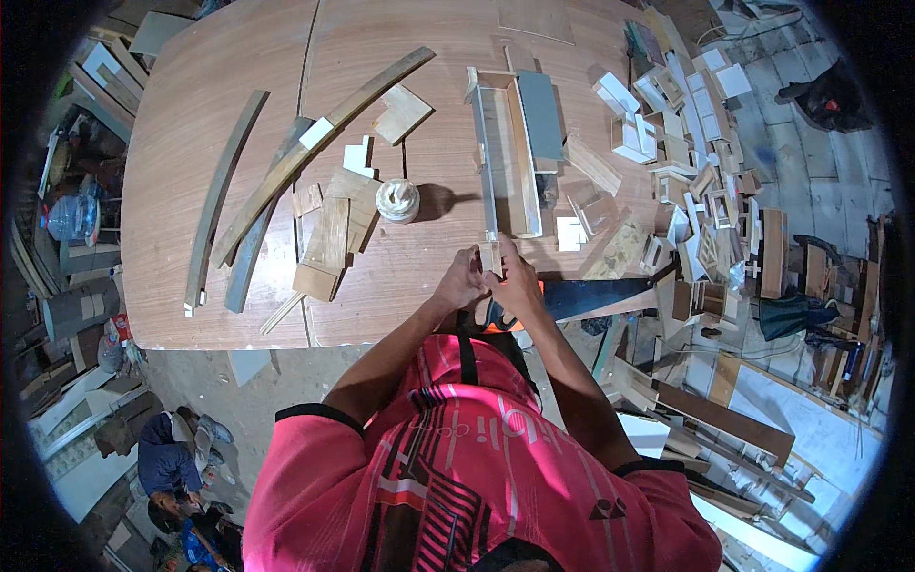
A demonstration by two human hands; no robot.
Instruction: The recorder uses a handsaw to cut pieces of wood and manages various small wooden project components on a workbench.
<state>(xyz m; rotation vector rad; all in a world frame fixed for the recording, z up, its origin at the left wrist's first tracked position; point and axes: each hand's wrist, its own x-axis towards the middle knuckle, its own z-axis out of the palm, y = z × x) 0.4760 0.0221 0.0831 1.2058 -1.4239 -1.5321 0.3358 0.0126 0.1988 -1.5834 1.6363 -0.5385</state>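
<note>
Close to the table's near edge, both of my hands are closed around a small pale wood piece [490, 255]. My left hand [463, 278] grips its left side and my right hand [516, 284] its right side, thumbs close together. Directly beyond the fingers lies a long narrow wooden box [502, 153] with a grey side panel [540, 114]; whether the held piece touches the box I cannot tell. A handsaw [596, 297] with a dark blade and an orange and black handle rests by my right hand, its handle partly hidden behind the hand.
An open white jar [397, 200] stands left of the box, beside wood offcuts [327, 238]. Long wooden strips [224, 195] lie further left. Many small frames and blocks [705, 205] crowd the table's right side. Another person [176, 458] is low at the bottom left.
</note>
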